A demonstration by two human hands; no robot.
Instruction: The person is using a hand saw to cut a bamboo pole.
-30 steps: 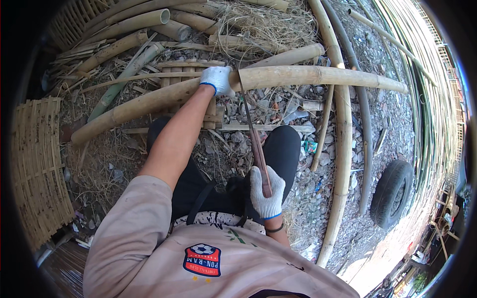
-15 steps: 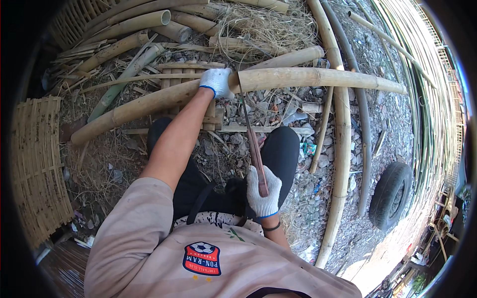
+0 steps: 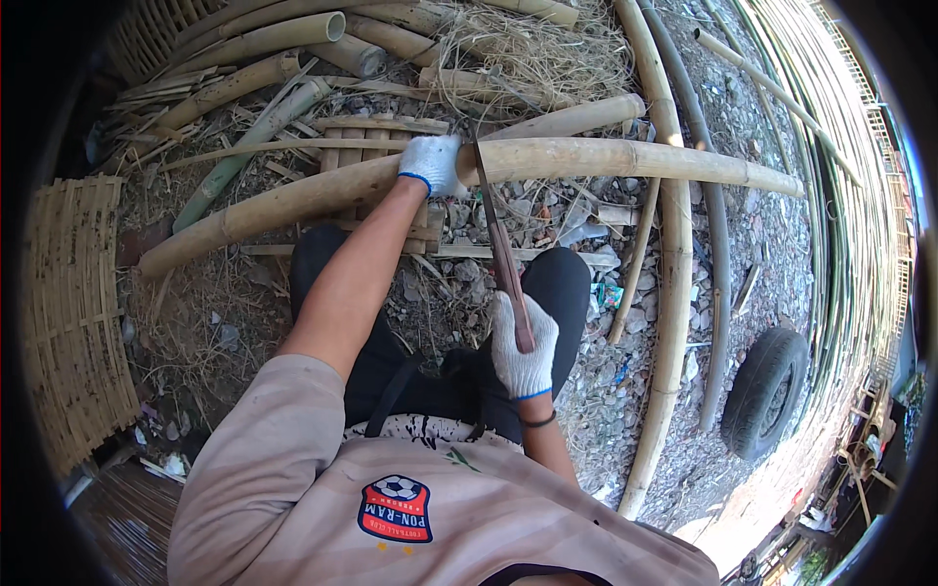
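A thick bamboo pole (image 3: 572,157) lies crosswise in front of me, over a low slatted wooden stand (image 3: 344,154). My left hand (image 3: 432,164), in a white knit glove, presses down on the pole with its fingers wrapped over it. Just right of that hand, the dark narrow blade of a hand saw (image 3: 504,256) crosses the pole, seen nearly edge-on. My gloved right hand (image 3: 524,354) is closed around the saw's long wooden handle, by my right knee. How deep the blade sits in the bamboo I cannot tell.
Cut bamboo pieces (image 3: 269,47) and dry fibres (image 3: 532,59) are heaped at the far side. Another long pole (image 3: 670,293) runs beneath the crosswise one at right. Beyond are a tyre (image 3: 765,393) and bamboo strips (image 3: 840,244); a woven bamboo panel (image 3: 78,313) lies left.
My right hand has pushed the saw forward, away from me, so more of the blade reaches past the pole. My left hand keeps its hold on the bamboo.
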